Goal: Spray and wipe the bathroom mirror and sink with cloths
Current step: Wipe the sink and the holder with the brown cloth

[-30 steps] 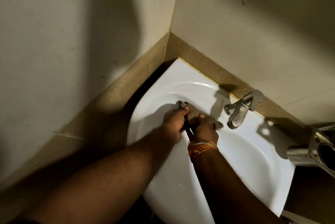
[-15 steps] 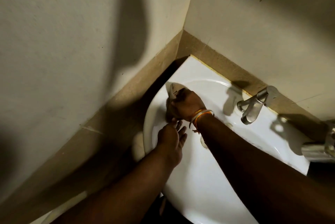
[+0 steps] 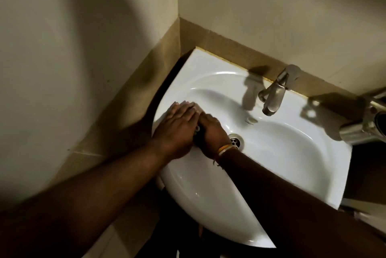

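A white corner sink [image 3: 288, 153] fills the middle of the head view, with its drain [image 3: 236, 141] near the centre of the bowl. Both my hands are at the sink's left rim. My left hand [image 3: 177, 126] lies flat on the rim with straight fingers, partly over my right hand. My right hand [image 3: 211, 132], with an orange bracelet at the wrist, is curled round a cloth [image 3: 197, 129]. Only a small dark-grey bit of that cloth shows between the hands. No mirror or spray bottle is in view.
A chrome faucet [image 3: 273, 94] stands at the sink's back edge. A second chrome fixture [image 3: 363, 128] juts in at the right. Tiled walls meet in a corner behind the sink, with a brown tile band [image 3: 167, 57] along them. Below the sink it is dark.
My right hand has come from the back-left rim down toward the drain with the cloth. My left hand has moved up and now lies flat on the left rim beside it.
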